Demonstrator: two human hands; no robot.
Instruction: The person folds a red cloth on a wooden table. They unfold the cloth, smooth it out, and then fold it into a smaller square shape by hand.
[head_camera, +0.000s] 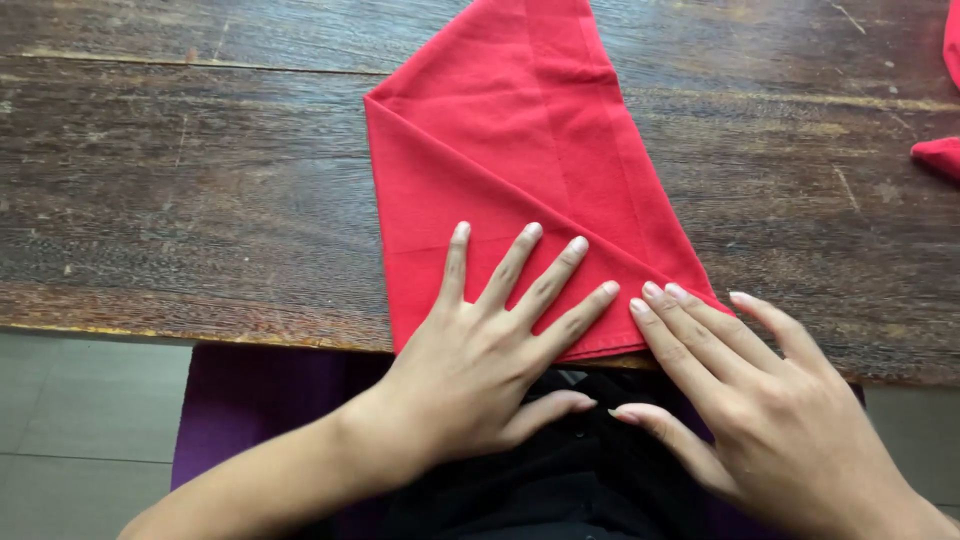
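The left hand (480, 350) lies flat, palm down, fingers spread wide and pointing away from the body, its four fingers pressing on the near part of a folded red cloth napkin (520, 170); it grips nothing. The right hand (760, 400) is also open and flat, fingers angled up and to the left, with its fingertips (652, 292) resting on the napkin's near right corner along the diagonal fold. Both thumbs hang off the table's near edge, their tips close together.

The napkin sits at the near edge of a dark, worn wooden table (180, 200), its folded layers narrowing toward the far side. More red cloth (940, 155) shows at the right border. Below the edge are purple fabric (250, 400) and a grey tiled floor (80, 420).
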